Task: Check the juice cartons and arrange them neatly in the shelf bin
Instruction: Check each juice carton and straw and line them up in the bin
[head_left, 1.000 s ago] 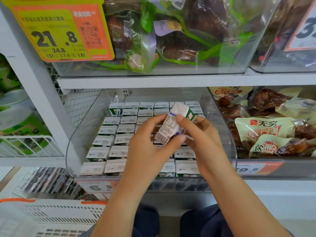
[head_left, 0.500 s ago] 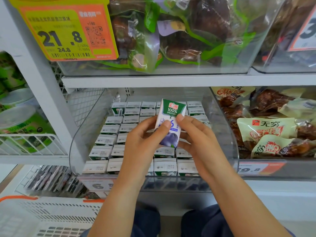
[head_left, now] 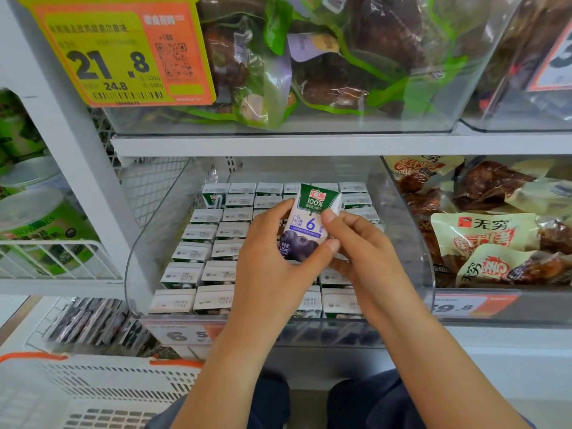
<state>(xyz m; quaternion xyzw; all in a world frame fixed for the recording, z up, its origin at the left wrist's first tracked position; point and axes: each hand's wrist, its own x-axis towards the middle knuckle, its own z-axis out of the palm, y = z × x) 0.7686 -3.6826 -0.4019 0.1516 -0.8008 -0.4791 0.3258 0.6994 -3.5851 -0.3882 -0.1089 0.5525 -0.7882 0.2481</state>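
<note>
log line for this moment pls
step: inspect | left hand + right hand: hold juice carton upright, front label showing | above clear bin | bin: cartons in rows

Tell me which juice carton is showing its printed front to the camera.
The juice carton held up above the bin by the left hand and right hand. Its green-and-blueberry front faces the camera; the packed cartons show mostly white tops.

White shelf board [head_left: 309, 145] above, carrying a clear bin of green-edged snack bags [head_left: 325, 72]. Lower shelf level holding a clear shelf bin [head_left: 148, 243] packed with upright juice cartons [head_left: 198, 233] in tidy rows; beside it on the right, a bin of beige snack packs [head_left: 483, 233].
</note>
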